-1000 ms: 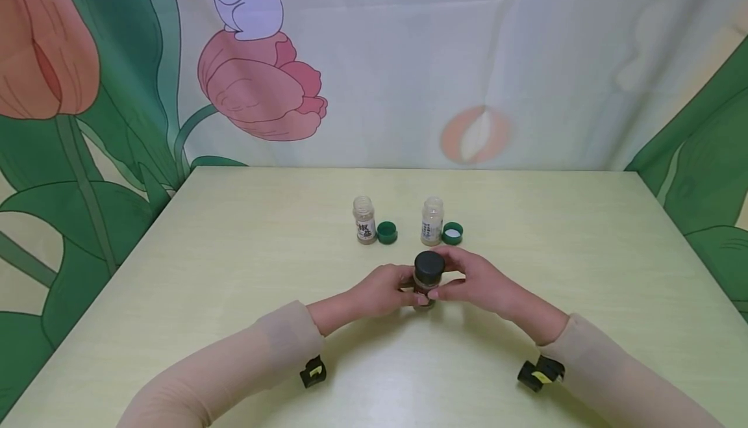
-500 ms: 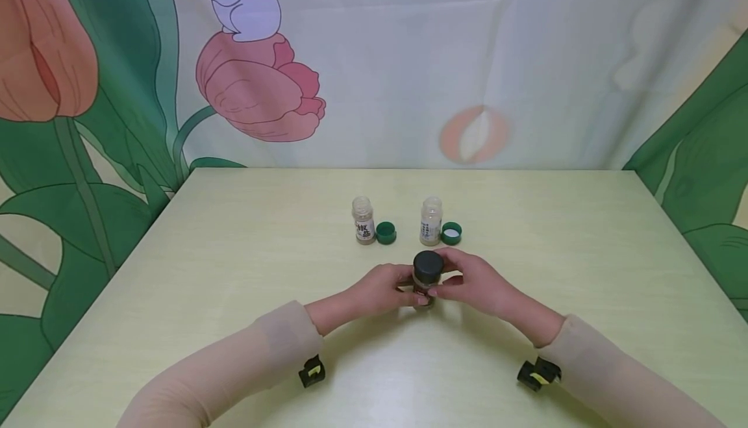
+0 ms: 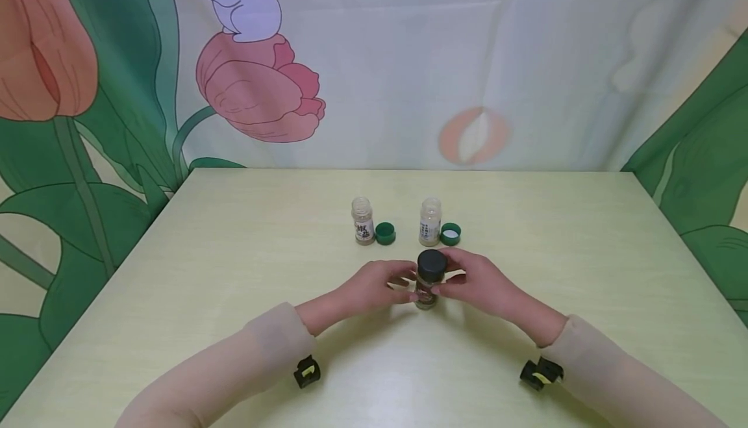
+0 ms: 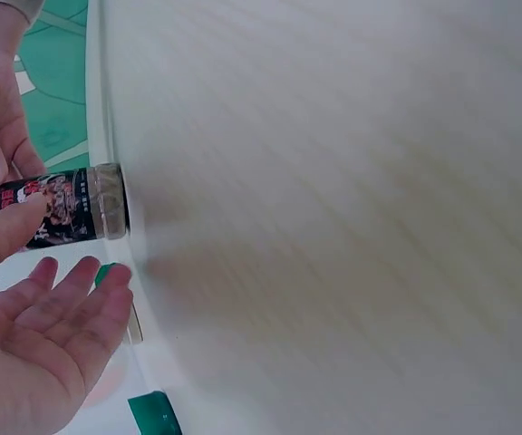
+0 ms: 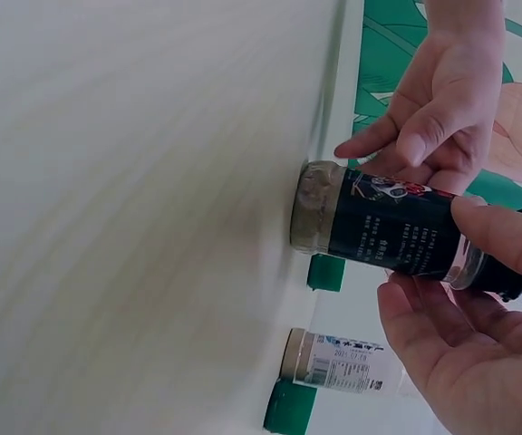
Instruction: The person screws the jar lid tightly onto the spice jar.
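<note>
A seasoning jar [image 3: 428, 287] with a black cap [image 3: 432, 265] and a dark label stands upright on the table, between the two hands. My right hand [image 3: 482, 284] holds it near the top, thumb on the near side and fingers behind, clearer in the right wrist view. My left hand [image 3: 371, 288] is at its left side; in the left wrist view its fingers [image 4: 87, 313] are spread apart from the jar. Its thumb overlaps the label there, and I cannot tell whether it touches.
Behind the jar stand two uncapped clear shaker bottles, a left one [image 3: 363, 223] and a right one [image 3: 430, 223]. A green cap lies right of each, the left cap [image 3: 385, 234] and the right cap [image 3: 450, 234]. A printed curtain [image 3: 374, 90] hangs behind the table.
My left hand has loosened from the jar and drawn slightly left, its fingers spreading. The jar has shifted very slightly right, still in my right hand. The bottles and green caps have stayed put.
</note>
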Motion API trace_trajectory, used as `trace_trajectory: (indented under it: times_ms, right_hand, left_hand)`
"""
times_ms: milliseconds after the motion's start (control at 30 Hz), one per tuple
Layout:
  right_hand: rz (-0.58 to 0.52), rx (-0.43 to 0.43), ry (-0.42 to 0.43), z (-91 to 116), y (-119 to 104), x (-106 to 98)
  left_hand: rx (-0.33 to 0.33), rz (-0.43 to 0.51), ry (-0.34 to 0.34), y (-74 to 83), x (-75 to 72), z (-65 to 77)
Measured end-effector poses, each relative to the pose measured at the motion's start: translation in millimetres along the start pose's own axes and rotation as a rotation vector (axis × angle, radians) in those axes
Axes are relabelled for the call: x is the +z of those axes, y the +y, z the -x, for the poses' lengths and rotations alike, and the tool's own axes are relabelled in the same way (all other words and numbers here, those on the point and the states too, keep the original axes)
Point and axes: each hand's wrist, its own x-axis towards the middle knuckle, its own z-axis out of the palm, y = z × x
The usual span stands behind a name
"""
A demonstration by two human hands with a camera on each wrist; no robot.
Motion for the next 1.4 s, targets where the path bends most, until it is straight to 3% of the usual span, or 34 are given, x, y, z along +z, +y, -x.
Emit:
trace_trajectory:
  times_ms: [167,633,1000,1400]
  right_hand:
    - [0.023,0.041,0.013,1.6,1.8,-4.0]
    - [0.076,0.075,0.082,4.7,14.3,-22.6]
    - [0.151,0.092,0.164,7.9,30.9,-43.2]
    - [0.204,0.184,0.212,8.3,40.8,-63.7]
  left_hand:
    - [-0.046,-0.012,-0.001,-2.3,-2.7,2.1]
    - [-0.031,-0.059,-0.022,-3.5,-9.0,9.2]
    - [-0.057,-0.051,-0.015,-3.4,-10.4,13.7]
    - [-0.032,-0.064,-0.011,-5.8,-9.9,11.9]
